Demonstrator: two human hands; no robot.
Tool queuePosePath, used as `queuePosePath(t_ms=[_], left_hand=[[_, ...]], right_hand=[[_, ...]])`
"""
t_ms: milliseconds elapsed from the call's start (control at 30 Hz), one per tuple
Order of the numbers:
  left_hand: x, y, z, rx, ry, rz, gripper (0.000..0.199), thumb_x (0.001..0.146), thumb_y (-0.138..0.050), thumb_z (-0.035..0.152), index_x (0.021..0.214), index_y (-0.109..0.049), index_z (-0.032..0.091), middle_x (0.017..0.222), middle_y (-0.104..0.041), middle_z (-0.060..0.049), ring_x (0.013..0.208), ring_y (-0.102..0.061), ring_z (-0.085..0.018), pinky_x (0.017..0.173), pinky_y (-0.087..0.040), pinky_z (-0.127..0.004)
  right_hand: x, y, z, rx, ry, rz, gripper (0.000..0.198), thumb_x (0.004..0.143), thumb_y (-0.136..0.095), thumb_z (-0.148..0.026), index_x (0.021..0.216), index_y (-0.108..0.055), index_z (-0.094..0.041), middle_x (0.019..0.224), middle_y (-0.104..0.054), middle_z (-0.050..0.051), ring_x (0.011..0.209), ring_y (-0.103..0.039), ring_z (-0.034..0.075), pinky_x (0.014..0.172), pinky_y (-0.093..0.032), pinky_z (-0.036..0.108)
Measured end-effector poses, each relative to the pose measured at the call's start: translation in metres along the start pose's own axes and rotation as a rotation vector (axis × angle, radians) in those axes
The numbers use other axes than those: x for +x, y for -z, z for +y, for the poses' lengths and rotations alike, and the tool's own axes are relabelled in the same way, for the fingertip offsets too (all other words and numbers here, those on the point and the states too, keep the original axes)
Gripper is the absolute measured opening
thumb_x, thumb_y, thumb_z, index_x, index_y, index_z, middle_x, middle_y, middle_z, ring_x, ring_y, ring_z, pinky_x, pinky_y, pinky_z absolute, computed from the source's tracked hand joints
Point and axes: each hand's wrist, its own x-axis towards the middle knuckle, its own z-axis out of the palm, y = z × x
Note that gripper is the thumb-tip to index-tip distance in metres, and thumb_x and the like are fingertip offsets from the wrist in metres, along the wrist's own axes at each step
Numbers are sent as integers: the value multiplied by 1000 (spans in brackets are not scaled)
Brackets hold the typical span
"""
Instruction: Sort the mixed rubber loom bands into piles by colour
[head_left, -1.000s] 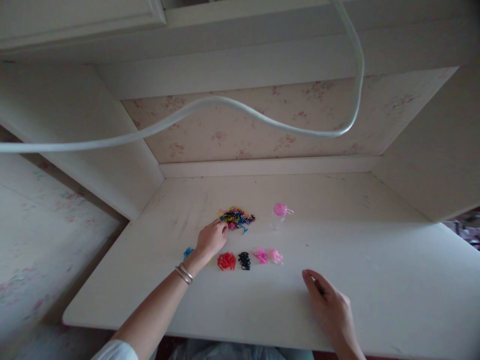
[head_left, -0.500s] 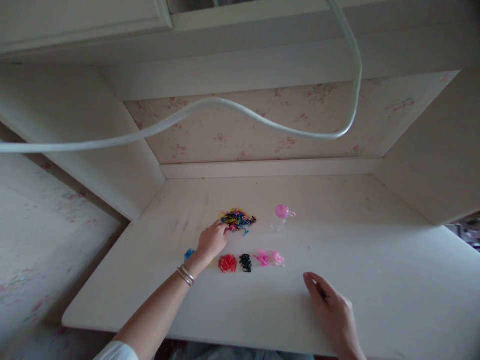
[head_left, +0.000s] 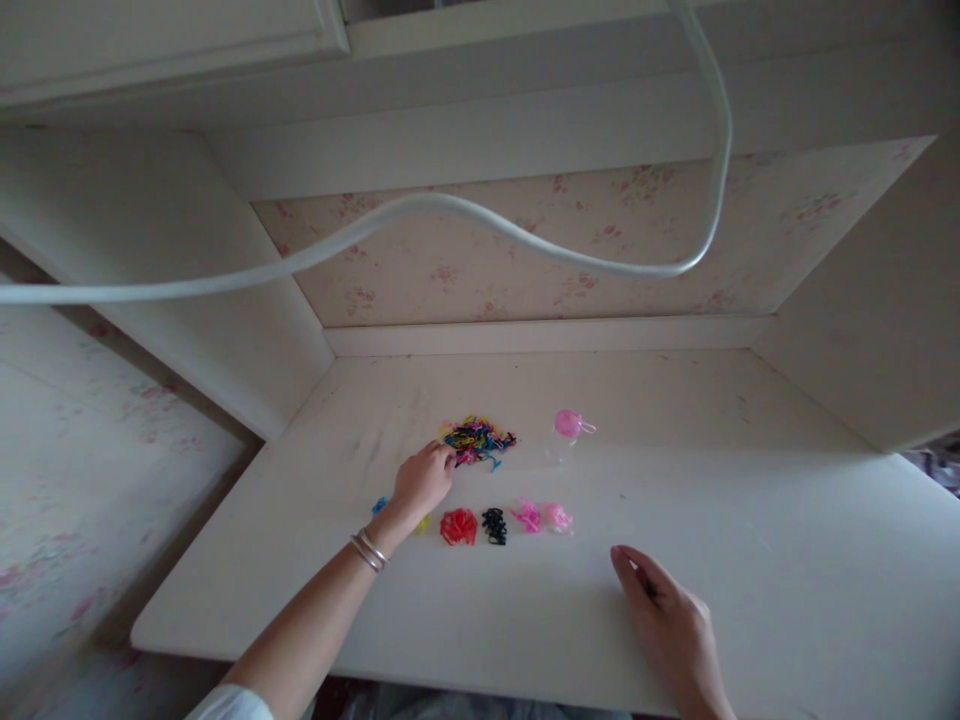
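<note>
My left hand reaches to the near left edge of a mixed heap of small coloured rubber bands. Its fingers are drawn together at the heap; whatever they pinch is too small to make out. Sorted bands lie in a row closer to me: blue and yellow, both partly behind my left hand and wrist, then red, black, bright pink and light pink. My right hand is held closed to the right of the row, thumb against fingers, with something dark inside its curl.
A small clear container with a pink lid and loop stands right of the heap on the white desk. A white cable crosses in front of me, high up. Side panels and a cabinet enclose the desk.
The view has shifted very slightly. My left hand has drawn back a touch to the left, baring more of the yellow bands. My right hand keeps its pose.
</note>
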Motion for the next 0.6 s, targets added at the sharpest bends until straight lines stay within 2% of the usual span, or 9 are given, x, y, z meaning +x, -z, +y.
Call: queuePosePath(t_ms=[300, 600], left_hand=[[0, 1, 2, 4, -15, -30, 25, 92, -42, 35, 97, -65, 27, 106, -63, -3, 89, -61, -16, 76, -42, -24], [1, -2, 4, -28, -17, -65, 22, 90, -45, 31, 96, -65, 25, 105, -64, -4, 92, -61, -17, 79, -43, -26]], right_hand=[[1, -1, 1, -11, -57, -41, 55, 76, -41, -68, 93, -70, -24, 66, -67, -1, 63, -63, 16, 57, -43, 20], [0, -1, 1, -7, -16, -9, 52, 77, -42, -66, 90, -71, -24, 63, -65, -1, 56, -60, 13, 56, -42, 19]])
